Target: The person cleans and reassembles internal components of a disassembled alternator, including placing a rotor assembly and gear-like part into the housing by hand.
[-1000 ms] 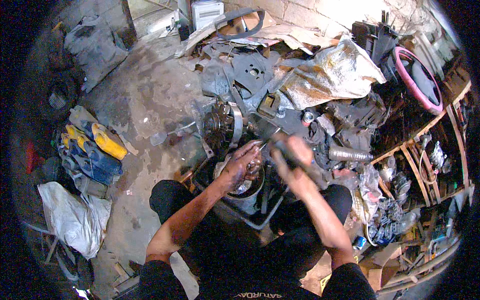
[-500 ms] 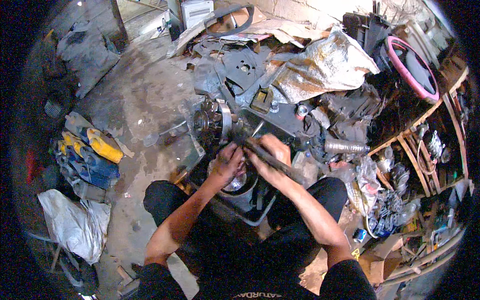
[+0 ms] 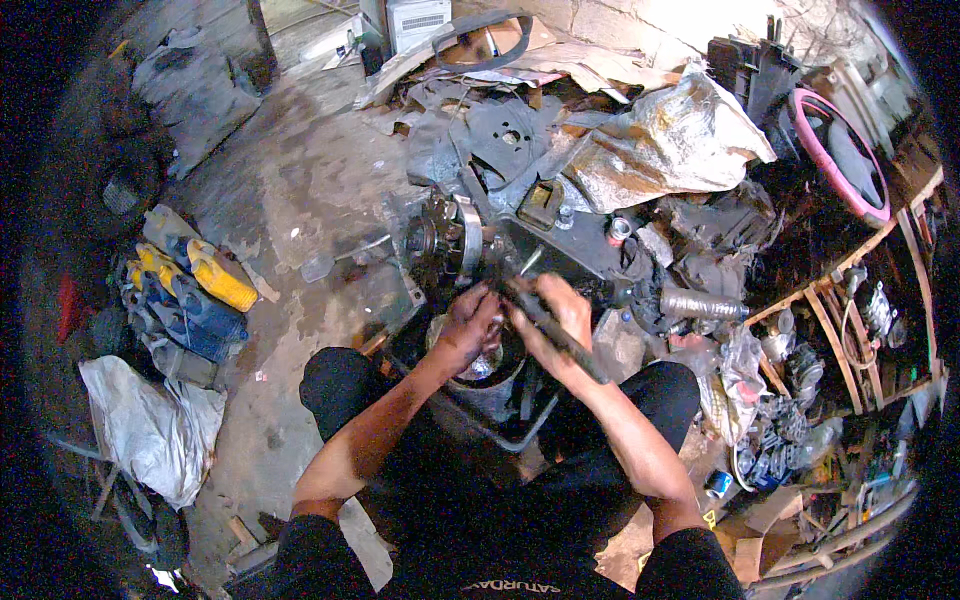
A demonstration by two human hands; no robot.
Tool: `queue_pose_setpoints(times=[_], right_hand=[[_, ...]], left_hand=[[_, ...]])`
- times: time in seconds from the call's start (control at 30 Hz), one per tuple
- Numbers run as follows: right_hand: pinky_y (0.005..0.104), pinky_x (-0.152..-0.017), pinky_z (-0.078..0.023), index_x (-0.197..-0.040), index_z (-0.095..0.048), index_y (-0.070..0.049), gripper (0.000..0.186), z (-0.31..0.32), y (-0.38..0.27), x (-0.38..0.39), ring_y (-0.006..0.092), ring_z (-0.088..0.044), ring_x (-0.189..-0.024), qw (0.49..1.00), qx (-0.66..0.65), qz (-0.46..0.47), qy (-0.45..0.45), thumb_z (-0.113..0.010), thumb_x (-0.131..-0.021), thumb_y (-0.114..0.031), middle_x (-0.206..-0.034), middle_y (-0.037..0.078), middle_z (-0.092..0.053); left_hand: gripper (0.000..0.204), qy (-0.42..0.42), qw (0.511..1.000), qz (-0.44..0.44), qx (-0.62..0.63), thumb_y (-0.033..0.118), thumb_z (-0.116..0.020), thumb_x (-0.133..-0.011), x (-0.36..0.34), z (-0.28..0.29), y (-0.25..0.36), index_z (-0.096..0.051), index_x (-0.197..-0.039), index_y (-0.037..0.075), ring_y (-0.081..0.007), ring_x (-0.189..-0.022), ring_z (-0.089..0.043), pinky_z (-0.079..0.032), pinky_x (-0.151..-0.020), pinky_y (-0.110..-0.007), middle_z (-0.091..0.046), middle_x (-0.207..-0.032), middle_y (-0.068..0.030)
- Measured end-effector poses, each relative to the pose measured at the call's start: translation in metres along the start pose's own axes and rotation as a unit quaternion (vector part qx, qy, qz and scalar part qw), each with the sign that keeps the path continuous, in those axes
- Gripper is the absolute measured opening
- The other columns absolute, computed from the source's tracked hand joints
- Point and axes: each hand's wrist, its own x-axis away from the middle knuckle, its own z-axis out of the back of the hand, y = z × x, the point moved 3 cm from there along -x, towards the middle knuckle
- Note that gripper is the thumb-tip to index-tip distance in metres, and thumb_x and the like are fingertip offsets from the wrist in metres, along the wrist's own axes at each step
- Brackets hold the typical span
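Observation:
My right hand (image 3: 560, 318) grips a long dark rod-like tool (image 3: 558, 332) that slants down to the right across my wrist. Its upper end points at a greasy round metal machine part (image 3: 447, 238) lying on the floor in front of me. My left hand (image 3: 468, 322) is closed just left of the tool's tip, beside the right hand; what it pinches is too small to tell. Below both hands sits a dark tub (image 3: 490, 400) with a shiny round piece (image 3: 478, 362) inside, between my knees.
Dark metal plates (image 3: 505, 135) and a crumpled plastic sheet (image 3: 665, 145) pile up behind. A pink-rimmed steering wheel (image 3: 840, 150) and wooden racks of parts (image 3: 850, 330) fill the right. Yellow and blue bottles (image 3: 185, 290) and a white sack (image 3: 140, 425) lie left.
The view has shifted so the scene sits lower. My hands have come closer together at the machine part, and the tool now slants down over my right wrist.

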Motion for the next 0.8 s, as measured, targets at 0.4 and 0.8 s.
queue_pose_setpoints(times=[0.4,0.8], right_hand=[[0.0441,-0.062,-0.048,-0.084,-0.054,-0.002,0.022,-0.002,0.023,-0.003,0.0367,-0.059,-0.071,0.996,0.024,-0.021,0.087,-0.07,-0.073,-0.011,-0.077,0.017,-0.056],[0.0291,-0.081,-0.047,-0.106,-0.061,0.0,0.036,0.045,0.036,-0.004,0.0134,-0.06,-0.084,0.928,-0.18,-0.255,0.202,-0.077,-0.079,-0.019,-0.091,0.005,-0.067]], left_hand=[[0.027,-0.023,0.998,-0.042,0.035,0.032,-0.047,-0.099,-0.004,-0.002,-0.015,-0.056,-0.113,0.01,-0.0056,-0.05,-0.04,-0.036,-0.042,-0.022,-0.044,-0.067,0.004],[0.034,-0.081,0.983,0.021,0.164,0.023,-0.047,-0.1,0.007,-0.006,0.003,-0.048,-0.132,0.012,-0.0083,-0.056,-0.044,-0.045,-0.054,-0.026,-0.044,-0.07,0.0018]])
